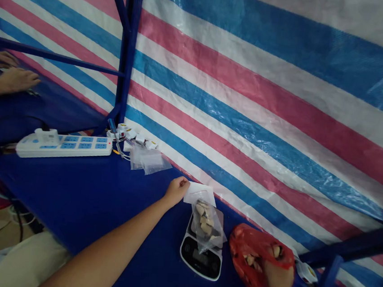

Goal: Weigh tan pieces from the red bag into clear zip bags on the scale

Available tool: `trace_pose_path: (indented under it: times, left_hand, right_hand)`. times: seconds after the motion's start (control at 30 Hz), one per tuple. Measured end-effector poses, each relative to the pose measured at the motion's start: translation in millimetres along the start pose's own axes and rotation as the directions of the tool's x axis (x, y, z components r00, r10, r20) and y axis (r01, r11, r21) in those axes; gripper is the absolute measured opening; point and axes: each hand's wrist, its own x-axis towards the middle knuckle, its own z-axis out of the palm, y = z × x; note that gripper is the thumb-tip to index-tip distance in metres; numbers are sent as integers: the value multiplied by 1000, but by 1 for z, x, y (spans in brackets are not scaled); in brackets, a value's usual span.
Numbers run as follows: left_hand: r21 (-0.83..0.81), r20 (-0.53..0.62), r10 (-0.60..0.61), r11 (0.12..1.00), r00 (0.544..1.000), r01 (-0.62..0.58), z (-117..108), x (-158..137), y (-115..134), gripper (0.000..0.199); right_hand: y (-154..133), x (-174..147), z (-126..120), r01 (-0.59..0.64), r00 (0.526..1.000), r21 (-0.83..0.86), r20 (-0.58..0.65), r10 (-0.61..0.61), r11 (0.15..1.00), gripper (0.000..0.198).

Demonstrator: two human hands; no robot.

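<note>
A kitchen scale (200, 258) stands on the blue tabletop. On its plate lies a clear plastic bag (215, 227) holding several beige pieces with dark patches, perhaps dried mushrooms. My left hand (176, 191) has its fingers curled closed at the left edge of a white paper (191, 193), just behind the scale. To the scale's right sits a red plastic bag (246, 243) with similar beige pieces inside. My right hand (279, 276) reaches into this red bag; its fingers are mostly hidden there, close to one beige-and-dark piece (276, 250).
A white power strip (76, 145) with a plugged-in adapter lies at the left. Empty clear bags (151, 160) and a blue-handled screwdriver (112, 127) lie near the striped sheet (213, 132). A blue post (128, 51) rises behind. Another person's hands (18, 79) are at far left.
</note>
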Motion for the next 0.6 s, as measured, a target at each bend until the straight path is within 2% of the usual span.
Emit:
trace_pose_path:
  times: [0.17, 0.27, 0.33, 0.43, 0.5, 0.6]
  left_hand:
    - [0, 0, 1, 1000, 1000, -1, 0, 0, 1, 17]
    - [2, 2, 0, 1000, 1000, 0, 0, 0, 1, 17]
    - [2, 5, 3, 1000, 1000, -3, 1, 0, 1, 17]
    - [3, 6, 2, 1000, 1000, -2, 1, 1, 1, 17]
    - [4, 6, 0, 1000, 1000, 0, 1, 1, 0, 18]
    - [0, 8, 0, 1000, 1000, 0, 1, 1, -1, 18]
  right_hand:
    - [-5, -2, 0, -39, 995, 16, 91, 37, 999, 35]
    - [-9, -3, -1, -64, 995, 0, 79, 63, 998, 39]
    - [-12, -4, -1, -60, 996, -27, 70, 61, 998, 36]
    - [-16, -5, -2, -47, 983, -103, 170, 64, 994, 28]
    - [-19, -7, -3, -83, 969, -143, 220, 113, 986, 29]
    - [-23, -8, -6, -141, 975, -121, 154, 159, 983, 33]
